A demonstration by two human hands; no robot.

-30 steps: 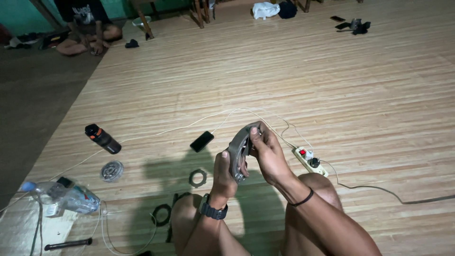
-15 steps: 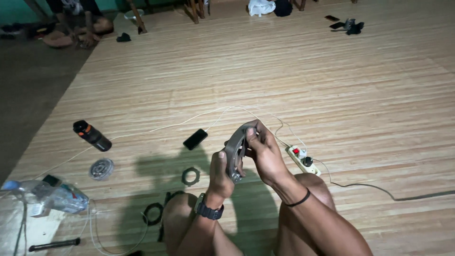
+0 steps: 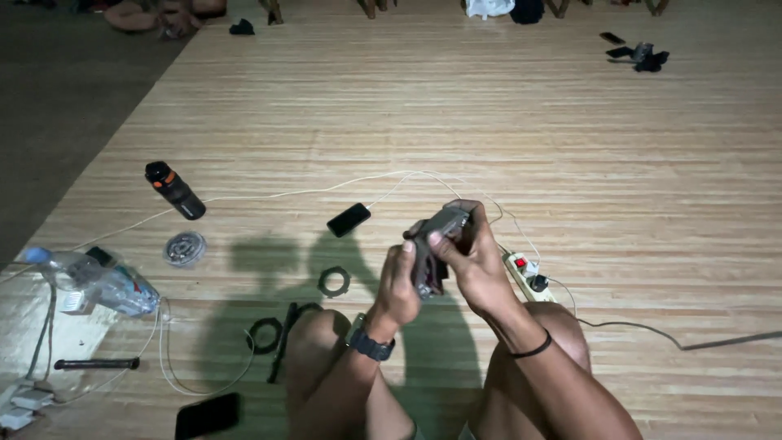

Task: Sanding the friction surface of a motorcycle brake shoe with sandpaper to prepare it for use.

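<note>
I hold a small dark grey curved part (image 3: pixel 434 244) in front of me, above my knees. My left hand (image 3: pixel 398 281) grips its lower end from the left; a dark watch sits on that wrist. My right hand (image 3: pixel 471 257) closes over its upper end from the right, fingers wrapped across the top. A thin dark band circles my right wrist.
On the wooden floor lie a black phone (image 3: pixel 349 219) on a white cable, a dark ring (image 3: pixel 333 281), a second ring (image 3: pixel 265 335), a black bottle (image 3: pixel 175 191), a clear plastic bottle (image 3: pixel 98 281), a round tin (image 3: pixel 184 248), a power strip (image 3: pixel 528 277), another phone (image 3: pixel 208 415).
The camera tilted down and the view shifted, so the floor objects sit higher and further left. Both hands keep hold of the grey part with slight finger adjustment.
</note>
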